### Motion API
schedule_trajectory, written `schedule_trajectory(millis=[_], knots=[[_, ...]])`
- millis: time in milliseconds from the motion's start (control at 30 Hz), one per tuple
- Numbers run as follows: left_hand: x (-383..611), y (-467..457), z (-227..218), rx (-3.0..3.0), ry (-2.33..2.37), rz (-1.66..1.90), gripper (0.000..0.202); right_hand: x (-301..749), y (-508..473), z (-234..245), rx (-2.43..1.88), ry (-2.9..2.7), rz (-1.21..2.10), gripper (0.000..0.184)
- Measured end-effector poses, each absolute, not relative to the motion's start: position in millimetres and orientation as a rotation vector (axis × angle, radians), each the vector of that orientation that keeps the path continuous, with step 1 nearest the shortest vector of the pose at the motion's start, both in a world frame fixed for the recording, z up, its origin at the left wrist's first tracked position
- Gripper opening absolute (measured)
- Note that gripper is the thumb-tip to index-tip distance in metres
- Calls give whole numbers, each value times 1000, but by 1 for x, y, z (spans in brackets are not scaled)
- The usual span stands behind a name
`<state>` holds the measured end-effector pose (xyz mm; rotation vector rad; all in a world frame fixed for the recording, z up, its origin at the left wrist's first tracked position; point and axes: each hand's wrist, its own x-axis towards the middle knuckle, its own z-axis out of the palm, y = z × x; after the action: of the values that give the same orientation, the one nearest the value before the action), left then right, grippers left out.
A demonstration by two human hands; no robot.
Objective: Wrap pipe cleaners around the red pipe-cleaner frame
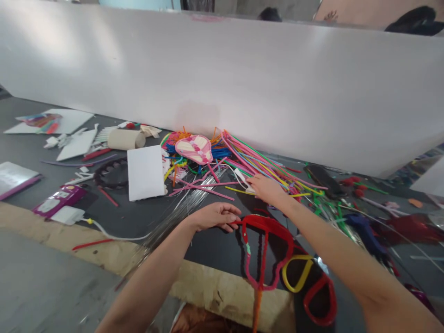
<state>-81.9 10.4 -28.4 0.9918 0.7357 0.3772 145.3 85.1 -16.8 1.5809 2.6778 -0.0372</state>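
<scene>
My left hand (215, 216) is closed in a pinch on the top left of a red pipe-cleaner frame (265, 252) lying on the dark table. A yellow loop (297, 274) and a red loop (321, 300) lie against the frame's right side. My right hand (266, 188) reaches forward into a pile of coloured pipe cleaners (249, 164), fingers curled over a small white object (247, 184); what it grips is hidden. A pink woven heart-like piece (194, 149) rests on the pile's left.
A long white board (222, 83) stands behind the pile. Left of it lie a white card (145, 172), a cardboard tube (125, 139), paper sheets, a purple packet (58, 199) and a white cable. A bundle of thin wires (187, 208) crosses the table. Cardboard strip along the near edge.
</scene>
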Motion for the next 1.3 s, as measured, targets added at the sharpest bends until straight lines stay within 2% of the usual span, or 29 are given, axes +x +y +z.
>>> schedule_trajectory(millis=[133, 267, 367, 467, 600, 667, 1000, 1300], knots=[[-81, 9, -29, 973, 729, 381, 47, 158, 87, -7, 1784, 2618, 122, 38], [-81, 9, -30, 969, 724, 376, 48, 171, 90, -8, 1999, 2510, 290, 65], [-81, 9, -31, 968, 720, 378, 48, 179, 102, -15, 2104, 2381, 192, 75], [-82, 9, -32, 964, 721, 377, 49, 184, 116, -21, 2108, 2331, 26, 63], [-82, 10, -32, 970, 720, 376, 49, 186, 127, -20, 2172, 2306, 10, 38], [-82, 10, -32, 969, 721, 380, 48, 188, 129, -16, 2217, 2312, -2, 32], [-82, 10, -30, 972, 718, 384, 47, 221, 130, 18, 2533, 2370, -78, 38], [-82, 11, -31, 979, 716, 384, 45, 228, 118, 53, 2785, 2452, -131, 31]])
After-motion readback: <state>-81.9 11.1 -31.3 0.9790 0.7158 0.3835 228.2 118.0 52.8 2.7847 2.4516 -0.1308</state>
